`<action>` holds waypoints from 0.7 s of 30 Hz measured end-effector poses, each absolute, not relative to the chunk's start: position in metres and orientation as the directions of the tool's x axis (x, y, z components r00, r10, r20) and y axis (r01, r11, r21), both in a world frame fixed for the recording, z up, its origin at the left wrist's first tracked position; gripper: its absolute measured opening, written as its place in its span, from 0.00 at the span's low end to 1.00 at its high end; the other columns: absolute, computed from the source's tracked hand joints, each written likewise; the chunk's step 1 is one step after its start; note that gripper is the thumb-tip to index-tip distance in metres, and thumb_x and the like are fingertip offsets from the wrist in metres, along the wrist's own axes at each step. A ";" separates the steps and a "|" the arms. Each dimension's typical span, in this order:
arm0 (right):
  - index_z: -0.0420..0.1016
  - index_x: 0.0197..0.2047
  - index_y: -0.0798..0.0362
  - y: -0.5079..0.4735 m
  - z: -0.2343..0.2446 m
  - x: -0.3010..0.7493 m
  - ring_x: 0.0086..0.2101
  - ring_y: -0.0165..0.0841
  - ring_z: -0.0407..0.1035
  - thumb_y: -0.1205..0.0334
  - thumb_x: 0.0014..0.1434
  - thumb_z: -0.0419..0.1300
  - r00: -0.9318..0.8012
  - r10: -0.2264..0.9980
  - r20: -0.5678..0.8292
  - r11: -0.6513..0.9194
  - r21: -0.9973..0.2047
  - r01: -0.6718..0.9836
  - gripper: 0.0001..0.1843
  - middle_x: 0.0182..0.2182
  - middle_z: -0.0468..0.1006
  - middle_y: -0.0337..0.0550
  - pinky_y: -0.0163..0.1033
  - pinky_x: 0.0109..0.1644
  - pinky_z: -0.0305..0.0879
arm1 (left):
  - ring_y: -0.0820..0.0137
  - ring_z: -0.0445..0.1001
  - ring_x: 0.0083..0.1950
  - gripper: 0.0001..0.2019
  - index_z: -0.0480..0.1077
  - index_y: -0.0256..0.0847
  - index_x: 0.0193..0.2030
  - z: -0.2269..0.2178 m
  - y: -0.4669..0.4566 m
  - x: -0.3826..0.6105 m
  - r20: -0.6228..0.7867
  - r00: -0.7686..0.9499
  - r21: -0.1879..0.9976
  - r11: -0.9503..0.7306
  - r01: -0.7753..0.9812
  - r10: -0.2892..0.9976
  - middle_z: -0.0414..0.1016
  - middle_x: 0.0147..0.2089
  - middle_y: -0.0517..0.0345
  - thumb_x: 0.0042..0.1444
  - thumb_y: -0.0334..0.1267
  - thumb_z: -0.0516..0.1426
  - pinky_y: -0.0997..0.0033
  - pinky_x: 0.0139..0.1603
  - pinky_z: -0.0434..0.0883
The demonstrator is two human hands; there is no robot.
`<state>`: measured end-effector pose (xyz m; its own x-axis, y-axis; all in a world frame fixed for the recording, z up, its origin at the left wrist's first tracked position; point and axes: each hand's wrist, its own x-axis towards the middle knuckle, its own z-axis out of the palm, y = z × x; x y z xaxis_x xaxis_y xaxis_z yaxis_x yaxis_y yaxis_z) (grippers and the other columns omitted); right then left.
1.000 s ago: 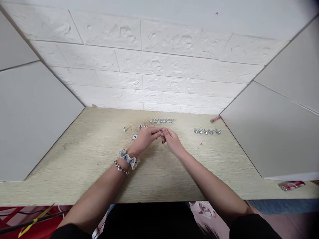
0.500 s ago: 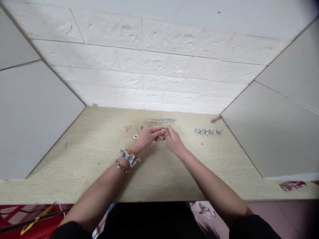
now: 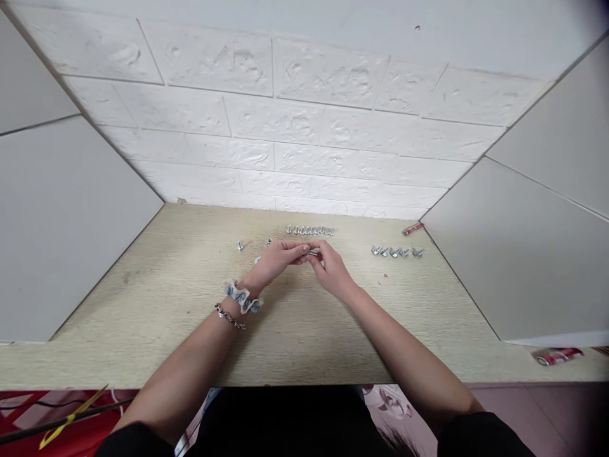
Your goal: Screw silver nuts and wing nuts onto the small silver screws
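Note:
My left hand [image 3: 280,259] and my right hand [image 3: 333,271] meet above the middle of the table. Between their fingertips shows the metal shank of a small bolt [image 3: 312,253]. Both hands are closed on it; fingers cover its ends, so any nut or washer on it is hidden. Just left of my left hand, a washer [image 3: 257,259] and a nut [image 3: 269,242] are partly covered by that hand. Further left a single bolt [image 3: 240,245] stands on its head. Behind my hands runs a row of several bolts [image 3: 309,231].
To the right lie several bolts with washers [image 3: 394,252] in a row. A red battery [image 3: 413,228] rests by the right panel [image 3: 533,254], another red battery [image 3: 559,356] near the front right edge. A white brick-pattern wall [image 3: 295,152] closes the back; a left panel [image 3: 80,222] stands opposite.
The bolt has been turned between my fingers, so more of its shank shows. My left hand has shifted slightly, covering more of the washer and nut.

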<state>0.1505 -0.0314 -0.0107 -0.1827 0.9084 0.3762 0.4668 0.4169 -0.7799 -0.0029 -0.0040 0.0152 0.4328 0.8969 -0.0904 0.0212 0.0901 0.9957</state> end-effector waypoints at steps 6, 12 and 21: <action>0.67 0.42 0.50 -0.035 -0.007 0.148 0.31 0.31 0.67 0.58 0.58 0.51 -0.154 0.911 0.381 0.409 -0.799 0.440 0.10 0.37 0.75 0.43 0.39 0.36 0.63 | 0.76 0.67 0.33 0.17 0.76 0.38 0.43 0.020 -0.004 -0.006 -0.051 0.483 0.997 0.021 0.068 0.874 0.76 0.32 0.57 0.48 0.44 0.60 0.71 0.41 0.66; 0.66 0.39 0.51 -0.035 -0.008 0.146 0.31 0.30 0.68 0.59 0.57 0.52 -0.148 0.921 0.360 0.389 -0.844 0.369 0.08 0.35 0.74 0.42 0.38 0.36 0.63 | 0.76 0.66 0.30 0.16 0.76 0.38 0.43 0.018 -0.003 -0.007 -0.077 0.468 0.993 0.026 0.115 0.880 0.75 0.30 0.58 0.48 0.43 0.60 0.73 0.37 0.65; 0.67 0.33 0.51 -0.028 -0.014 0.142 0.31 0.30 0.68 0.62 0.50 0.55 -0.028 0.972 0.232 0.233 -0.962 0.140 0.05 0.30 0.73 0.38 0.37 0.36 0.64 | 0.76 0.67 0.30 0.14 0.77 0.36 0.39 0.020 -0.006 -0.003 -0.073 0.445 0.996 0.038 0.085 0.893 0.76 0.30 0.56 0.47 0.42 0.61 0.72 0.37 0.67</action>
<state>0.1425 -0.0284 -0.0145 -0.0280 0.9724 0.2315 0.1399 0.2331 -0.9623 -0.0033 -0.0064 0.0200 0.4448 0.8927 -0.0727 0.0854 0.0385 0.9956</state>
